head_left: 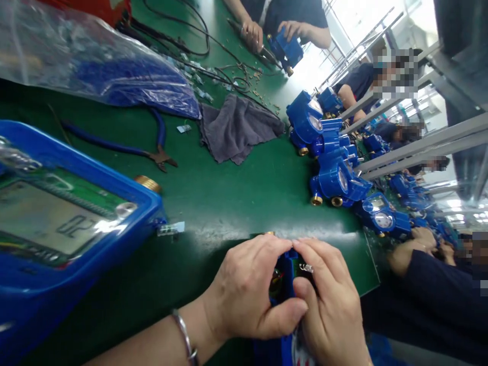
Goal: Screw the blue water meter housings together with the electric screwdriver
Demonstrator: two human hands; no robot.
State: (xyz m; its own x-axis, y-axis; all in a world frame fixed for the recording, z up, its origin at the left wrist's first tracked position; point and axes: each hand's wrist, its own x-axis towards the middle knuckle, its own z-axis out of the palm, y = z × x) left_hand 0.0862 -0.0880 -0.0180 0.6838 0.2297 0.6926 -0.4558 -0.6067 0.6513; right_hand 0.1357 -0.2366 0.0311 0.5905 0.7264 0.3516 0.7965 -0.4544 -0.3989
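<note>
Between my hands is a blue water meter (285, 348) with its housing partly open; wires show inside it. My left hand (240, 290) grips its left side, fingertips at the far end and thumb lying across the opening. From the right, my right hand (331, 300) presses on the same meter, its index fingertip meeting the left fingertips. A small metal spring (306, 268) shows beside the right fingers. The meter's lower part runs out of the frame. Close at left stands another blue meter (95, 168) with a display, a brass fitting (148, 184) and a clear tag (171, 229).
Blue-handled cutting pliers (152, 152) and a grey cloth (240, 127) lie on the green table (236, 198). A plastic bag (125, 76) of blue parts lies behind. Several meters (335, 175) stand at right. Across the table a person's hands (251, 35) hold a tool and a meter.
</note>
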